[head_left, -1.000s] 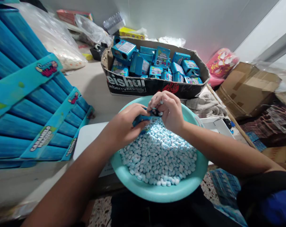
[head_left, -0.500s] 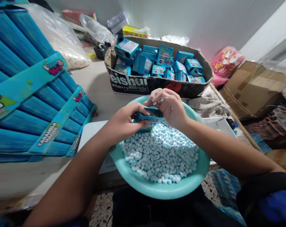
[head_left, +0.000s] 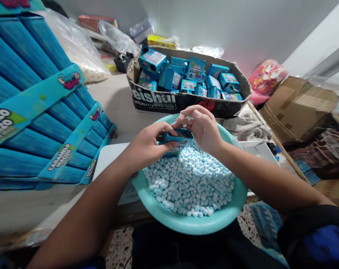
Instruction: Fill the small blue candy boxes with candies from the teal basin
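Note:
A small blue candy box [head_left: 177, 147] is gripped in my left hand [head_left: 151, 144], thumb on its near face and fingers over the top. It is tilted above the candies, and a dark opening shows at its upper right. My right hand [head_left: 203, 127] curls beside and just above that opening, with a few pale candies [head_left: 187, 122] held at its fingers. Under both hands is a turquoise basin [head_left: 191, 226], filled with many small white and light-blue candies [head_left: 191, 186].
Behind the basin stands a cut-down carton [head_left: 155, 101] holding several blue candy boxes [head_left: 196, 70]. A tall blue display stand [head_left: 65, 123] leans at left. A grey cloth [head_left: 244, 125], a white tray [head_left: 259, 149] and a brown cardboard box [head_left: 298, 108] lie to the right.
My right hand's fingers have shifted slightly over the box opening, and fewer candies show at them. The left hand keeps the box in the same place. The view has moved slightly.

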### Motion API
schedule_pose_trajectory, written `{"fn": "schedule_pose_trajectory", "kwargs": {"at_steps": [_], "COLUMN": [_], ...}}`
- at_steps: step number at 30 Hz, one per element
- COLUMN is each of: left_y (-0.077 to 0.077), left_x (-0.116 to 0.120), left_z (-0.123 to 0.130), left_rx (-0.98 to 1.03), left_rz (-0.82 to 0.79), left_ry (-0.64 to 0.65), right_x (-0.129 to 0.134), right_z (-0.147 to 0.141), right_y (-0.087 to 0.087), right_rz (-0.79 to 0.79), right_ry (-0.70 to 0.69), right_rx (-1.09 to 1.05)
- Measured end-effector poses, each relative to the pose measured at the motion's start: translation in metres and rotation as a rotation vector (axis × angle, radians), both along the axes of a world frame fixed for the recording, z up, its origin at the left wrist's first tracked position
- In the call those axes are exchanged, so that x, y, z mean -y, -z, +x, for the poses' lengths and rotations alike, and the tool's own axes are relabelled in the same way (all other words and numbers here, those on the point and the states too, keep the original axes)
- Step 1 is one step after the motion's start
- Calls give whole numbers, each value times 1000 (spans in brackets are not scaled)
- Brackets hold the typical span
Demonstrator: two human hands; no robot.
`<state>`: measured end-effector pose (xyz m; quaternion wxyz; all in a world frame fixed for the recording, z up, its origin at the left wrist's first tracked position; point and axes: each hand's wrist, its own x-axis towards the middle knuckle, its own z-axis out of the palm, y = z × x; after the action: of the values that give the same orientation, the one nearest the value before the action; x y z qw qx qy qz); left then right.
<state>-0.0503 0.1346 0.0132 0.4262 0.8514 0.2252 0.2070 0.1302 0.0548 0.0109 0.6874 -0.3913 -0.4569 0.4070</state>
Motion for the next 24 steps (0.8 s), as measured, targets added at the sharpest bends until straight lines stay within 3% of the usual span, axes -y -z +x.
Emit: {"fn": "schedule_pose_trajectory", "kwargs": {"at_steps": [10, 17, 24], "left_y": [-8, -5, -8], "left_x": [5, 3, 6], "left_z": [0, 0, 1], "left_rx": [-4, 11, -17], "left_rz": [49, 10, 31], "left_ry": [-11, -10, -85], "right_x": [4, 6, 5], "right_z": [-3, -3, -2], "right_y": [-1, 1, 0], "right_rz": [29, 75, -14], "right_ry": [-10, -12, 21], "right_rx": [47, 97, 202]}}
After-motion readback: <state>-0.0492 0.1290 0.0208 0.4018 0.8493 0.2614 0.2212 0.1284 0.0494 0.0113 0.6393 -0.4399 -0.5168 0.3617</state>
